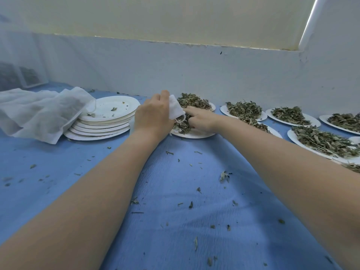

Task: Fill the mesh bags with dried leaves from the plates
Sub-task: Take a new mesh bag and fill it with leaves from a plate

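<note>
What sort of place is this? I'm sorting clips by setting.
Probably a small home or workshop bench for packing herbs, not a factory: a blue cloth along a plain wall, paper plates of dried leaves, and a stack of emptied plates.

No text, label, brand, number or sign can be read on anything here

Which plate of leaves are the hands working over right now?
The leaf plate just right of the stack of empty plates. The left hand holds a small mesh bag over it; the right hand rests in its leaves.
</note>
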